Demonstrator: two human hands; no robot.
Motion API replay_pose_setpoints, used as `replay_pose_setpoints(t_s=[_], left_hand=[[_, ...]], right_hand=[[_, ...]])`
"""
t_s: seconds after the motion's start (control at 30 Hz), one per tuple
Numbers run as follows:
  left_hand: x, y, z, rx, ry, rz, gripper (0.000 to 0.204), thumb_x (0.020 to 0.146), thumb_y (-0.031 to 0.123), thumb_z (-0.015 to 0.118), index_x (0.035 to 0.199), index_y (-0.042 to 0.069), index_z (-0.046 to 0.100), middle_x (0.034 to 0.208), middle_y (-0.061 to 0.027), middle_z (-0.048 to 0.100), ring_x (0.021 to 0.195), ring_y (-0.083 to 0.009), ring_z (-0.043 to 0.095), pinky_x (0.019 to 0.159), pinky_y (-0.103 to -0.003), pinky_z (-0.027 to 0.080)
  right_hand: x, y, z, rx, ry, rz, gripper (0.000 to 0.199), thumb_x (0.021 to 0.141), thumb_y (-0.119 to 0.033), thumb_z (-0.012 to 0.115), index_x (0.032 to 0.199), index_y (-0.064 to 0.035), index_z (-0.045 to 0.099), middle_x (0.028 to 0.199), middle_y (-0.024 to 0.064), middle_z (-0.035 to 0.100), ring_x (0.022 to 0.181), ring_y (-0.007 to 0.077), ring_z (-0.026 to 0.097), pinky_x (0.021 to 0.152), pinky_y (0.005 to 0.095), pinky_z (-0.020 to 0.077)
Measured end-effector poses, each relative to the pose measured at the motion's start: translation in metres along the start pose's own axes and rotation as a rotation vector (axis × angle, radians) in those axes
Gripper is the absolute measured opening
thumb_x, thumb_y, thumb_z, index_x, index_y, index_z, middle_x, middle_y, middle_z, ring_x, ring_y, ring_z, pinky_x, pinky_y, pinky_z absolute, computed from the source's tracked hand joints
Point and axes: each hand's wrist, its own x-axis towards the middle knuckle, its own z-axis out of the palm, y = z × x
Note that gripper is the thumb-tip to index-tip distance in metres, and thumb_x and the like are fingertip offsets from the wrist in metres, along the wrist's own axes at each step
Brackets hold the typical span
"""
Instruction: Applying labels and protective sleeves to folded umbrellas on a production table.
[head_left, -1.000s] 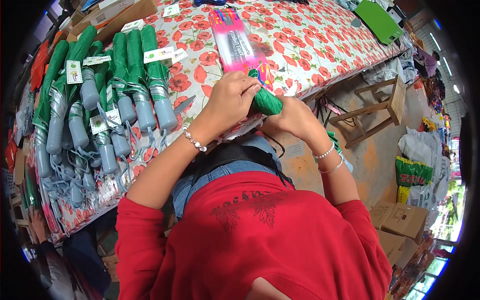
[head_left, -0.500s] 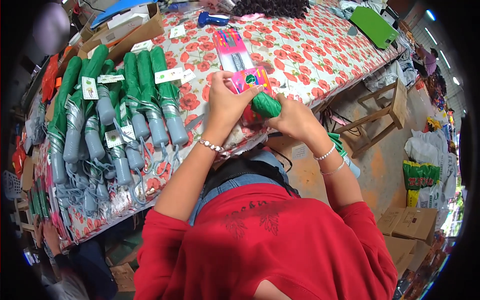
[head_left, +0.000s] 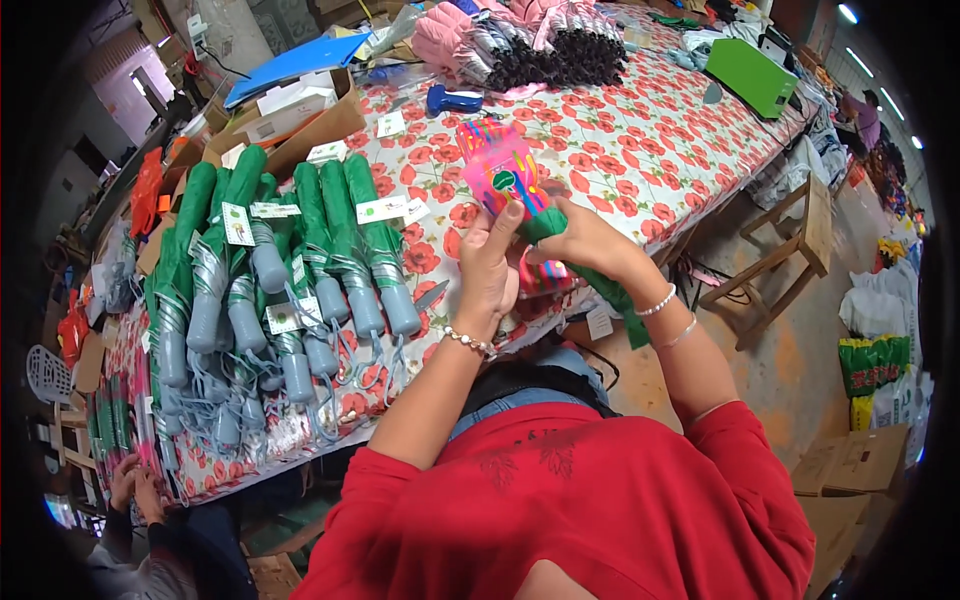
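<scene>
Both hands work above the near edge of the counter [head_left: 640,150]. The left hand [head_left: 490,275] pinches a pink plastic sleeve [head_left: 505,175] in its grip, thumb pressed on it. The right hand [head_left: 585,240] clenches a green folded umbrella [head_left: 590,275] whose end sits inside the sleeve. A row of green umbrellas [head_left: 290,260] lies to the left.

Green folded umbrella [head_left: 560,228] showing beside pink packet [head_left: 505,172]; tablecloth [head_left: 640,140] displaying red poppies on white; grey-handled green umbrellas [head_left: 300,260] lying alongside.
</scene>
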Motion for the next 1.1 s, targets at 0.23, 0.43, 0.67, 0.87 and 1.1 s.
replay_pose_setpoints(t_s=[0.23,0.43,0.67,0.87,1.1], left_hand=[[-0.009,0.018,0.012,0.166,-0.068,-0.014,0.027,0.085,0.018,0.066,0.105,0.001,0.060,0.093,-0.0075,0.066,0.077,-0.0122,0.061,0.068,-0.021,0.049],[0.000,0.046,0.035,0.301,0.123,0.115,0.025,0.081,0.013,0.067,0.102,0.001,0.061,0.083,-0.0069,0.066,0.067,-0.0123,0.061,0.062,-0.023,0.049],[0.019,0.159,-0.008,0.071,0.182,0.306,0.023,0.081,0.022,0.068,0.094,0.006,0.058,0.076,-0.0101,0.062,0.076,-0.0237,0.066,0.060,-0.033,0.054],[-0.007,0.132,0.036,0.036,-0.152,0.257,0.024,0.082,0.019,0.065,0.100,0.004,0.056,0.081,-0.0101,0.063,0.078,-0.0244,0.065,0.067,-0.034,0.053],[0.019,0.168,0.011,0.003,-0.218,0.336,0.021,0.083,0.015,0.063,0.098,0.004,0.053,0.086,-0.0087,0.061,0.073,-0.0173,0.060,0.066,-0.033,0.051]], right_hand=[[0.000,-0.004,0.003,0.478,-0.273,0.052,0.052,0.070,-0.027,0.065,0.111,0.0019,0.051,0.079,0.0140,0.062,0.064,0.0251,0.057,0.060,0.0312,0.0467],[-0.014,-0.040,0.011,0.453,-0.075,-0.398,0.069,0.070,-0.014,0.067,0.132,-0.0059,0.038,0.095,0.0128,0.058,0.073,0.0184,0.052,0.066,0.0266,0.0445],[-0.053,-0.034,-0.034,-0.358,0.083,-0.505,0.051,0.071,-0.011,0.062,0.119,-0.0071,0.048,0.094,0.0135,0.061,0.072,0.0258,0.060,0.061,0.0345,0.0469],[-0.054,-0.010,-0.006,0.990,-0.800,0.194,0.032,0.065,-0.005,0.063,0.095,-0.0007,0.054,0.056,0.0100,0.056,0.037,0.0166,0.049,0.034,0.0239,0.0395],[-0.048,-0.017,-0.003,0.371,-0.412,-0.386,0.040,0.069,-0.014,0.064,0.107,-0.0043,0.054,0.092,0.0164,0.057,0.075,0.0226,0.057,0.063,0.0318,0.0472]])
